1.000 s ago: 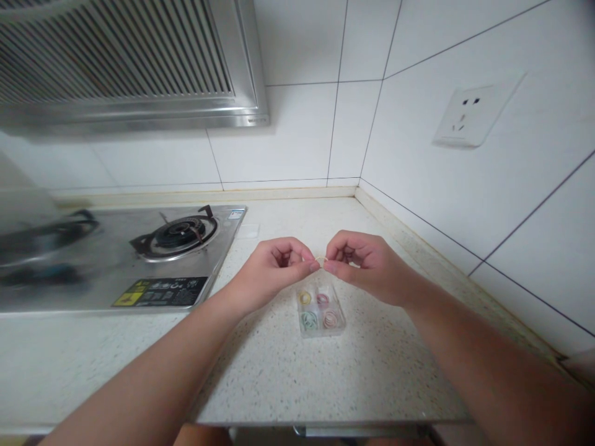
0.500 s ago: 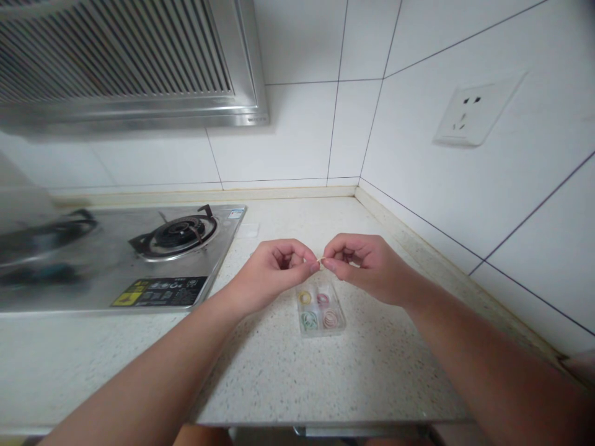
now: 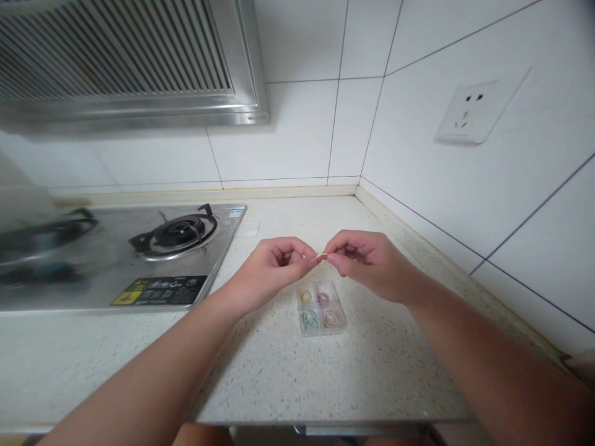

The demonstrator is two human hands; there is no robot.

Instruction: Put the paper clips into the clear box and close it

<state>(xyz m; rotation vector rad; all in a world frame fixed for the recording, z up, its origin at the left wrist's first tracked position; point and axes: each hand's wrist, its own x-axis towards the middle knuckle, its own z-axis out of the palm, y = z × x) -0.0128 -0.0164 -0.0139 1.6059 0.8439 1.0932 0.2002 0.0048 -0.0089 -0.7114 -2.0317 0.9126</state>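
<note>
Between my two hands a small yellow elastic band is pinched, held a little above the counter. My left hand grips its left side between thumb and forefinger; the other fingers are curled in. On the opposite side my right hand pinches it the same way. Just below and nearer to me sits a clear plastic box with compartments. Yellow bands, red-pink bands, green bands and pale pink bands lie in separate compartments.
A steel gas hob with a black burner is at the left, under a range hood. A clear flat lid-like piece lies beside the hob. A wall socket is at the right.
My fingertips have moved slightly apart, and the yellow band now shows as a wider loop between them. The box has stayed in place.
</note>
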